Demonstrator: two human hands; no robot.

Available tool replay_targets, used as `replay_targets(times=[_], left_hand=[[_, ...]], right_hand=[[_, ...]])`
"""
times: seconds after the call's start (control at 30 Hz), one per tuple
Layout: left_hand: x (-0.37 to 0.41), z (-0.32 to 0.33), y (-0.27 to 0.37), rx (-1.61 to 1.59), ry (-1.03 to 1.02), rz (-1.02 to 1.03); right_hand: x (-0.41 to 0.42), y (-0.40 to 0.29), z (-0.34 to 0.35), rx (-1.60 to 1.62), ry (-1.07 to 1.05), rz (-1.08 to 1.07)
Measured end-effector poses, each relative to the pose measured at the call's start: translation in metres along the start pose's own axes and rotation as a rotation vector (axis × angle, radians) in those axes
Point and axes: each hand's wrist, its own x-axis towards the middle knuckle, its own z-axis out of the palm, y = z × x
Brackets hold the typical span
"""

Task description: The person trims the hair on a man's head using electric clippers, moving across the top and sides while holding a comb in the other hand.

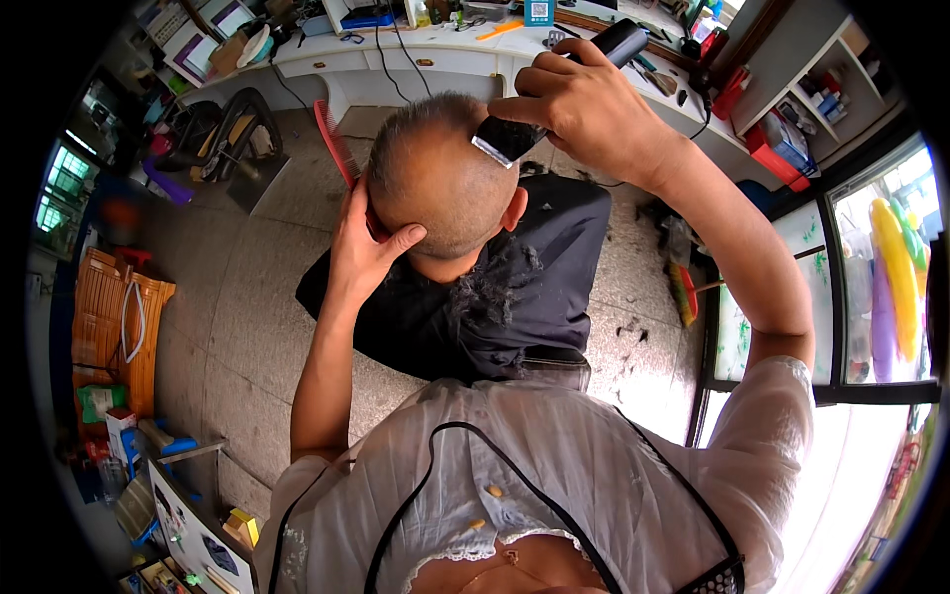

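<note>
A seated person's head [438, 178] with closely cropped hair is before me, seen from behind and above. My right hand [579, 104] grips black electric hair clippers [612, 46], their metal blade against the upper right side of the scalp. A red comb [335, 141] is in my left hand [360, 249], its toothed end pointing up past the fingers. The thumb of that hand rests on the lower back of the head, and its fingers are partly hidden. Cut hair [493, 286] lies in clumps on the black barber cape [553, 245] over the person's shoulders.
A white counter [453, 48] with drawers, cords and an orange comb [499, 30] runs along the far side. Loose hair lies on the tiled floor [252, 297]. A broom [683, 293] is at the right, near a glass door. A wooden bench [111, 319] stands at the left.
</note>
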Motion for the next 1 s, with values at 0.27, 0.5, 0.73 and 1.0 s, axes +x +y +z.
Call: replay_targets(times=[0.27, 0.5, 0.73, 1.0], left_hand=[[0.0, 0.0, -0.004, 0.033, -0.017, -0.01], [0.0, 0.0, -0.009, 0.008, -0.008, -0.041], [-0.003, -0.001, -0.003, 0.019, -0.012, -0.077], [-0.004, 0.002, 0.0, 0.038, -0.009, -0.033]], right_hand=[[-0.02, 0.008, 0.041, -0.077, 0.018, 0.223], [-0.026, -0.011, 0.025, -0.052, 0.046, 0.227], [-0.022, -0.019, -0.001, 0.139, 0.027, 0.168], [0.018, 0.069, 0.046, 0.665, -0.354, 0.317]])
